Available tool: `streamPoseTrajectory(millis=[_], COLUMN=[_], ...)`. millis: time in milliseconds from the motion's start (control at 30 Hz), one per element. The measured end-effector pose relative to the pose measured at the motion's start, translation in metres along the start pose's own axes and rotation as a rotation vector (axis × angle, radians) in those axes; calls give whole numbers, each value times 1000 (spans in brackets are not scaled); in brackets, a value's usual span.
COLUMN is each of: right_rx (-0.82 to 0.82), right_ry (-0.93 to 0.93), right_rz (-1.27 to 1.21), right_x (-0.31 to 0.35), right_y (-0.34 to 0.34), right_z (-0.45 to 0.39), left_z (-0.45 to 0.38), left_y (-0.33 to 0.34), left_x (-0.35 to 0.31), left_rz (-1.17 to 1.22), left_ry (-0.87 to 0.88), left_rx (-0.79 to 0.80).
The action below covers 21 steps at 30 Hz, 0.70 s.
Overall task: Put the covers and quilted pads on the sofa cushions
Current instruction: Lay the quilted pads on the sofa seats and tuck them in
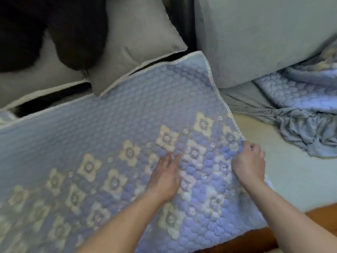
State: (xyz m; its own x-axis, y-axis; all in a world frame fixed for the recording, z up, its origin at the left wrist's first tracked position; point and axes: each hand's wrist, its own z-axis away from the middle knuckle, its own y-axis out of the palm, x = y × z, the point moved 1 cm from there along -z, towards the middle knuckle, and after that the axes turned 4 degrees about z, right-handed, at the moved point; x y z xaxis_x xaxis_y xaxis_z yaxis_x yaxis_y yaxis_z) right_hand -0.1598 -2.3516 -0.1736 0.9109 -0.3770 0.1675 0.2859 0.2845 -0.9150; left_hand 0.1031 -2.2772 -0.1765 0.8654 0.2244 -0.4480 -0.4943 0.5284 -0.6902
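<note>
Your left hand lay flat on the quilted pad spread over the seat cushion; your right hand pinched its right edge, long axis running leftward.

- The left hand lies flat with the palm down, its fingers straight and close together, pointing to about 1 o'clock.
- The left forearm is bare and comes in from about 7 o'clock.
- The right hand has its fingers curled into a pinch at the top, knuckles up.
- The right forearm is bare too and comes in from about 5 o'clock.
</note>
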Motion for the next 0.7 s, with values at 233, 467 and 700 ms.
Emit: streamPoseTrajectory(millis=[233, 467, 700], right_rx=[201, 483, 582], right_ry=[-628, -929, -1231], right_rz=[101, 271, 562], right_x=[213, 475, 652], right_y=[30, 122, 273], right_z=[100, 314, 513], left_z=[231, 389, 487], left_y=[-8, -61, -64], left_x=[285, 491, 670], left_rz=[74, 437, 486], left_ry=[-717, -1023, -1033], left_rx=[-149, -369, -504])
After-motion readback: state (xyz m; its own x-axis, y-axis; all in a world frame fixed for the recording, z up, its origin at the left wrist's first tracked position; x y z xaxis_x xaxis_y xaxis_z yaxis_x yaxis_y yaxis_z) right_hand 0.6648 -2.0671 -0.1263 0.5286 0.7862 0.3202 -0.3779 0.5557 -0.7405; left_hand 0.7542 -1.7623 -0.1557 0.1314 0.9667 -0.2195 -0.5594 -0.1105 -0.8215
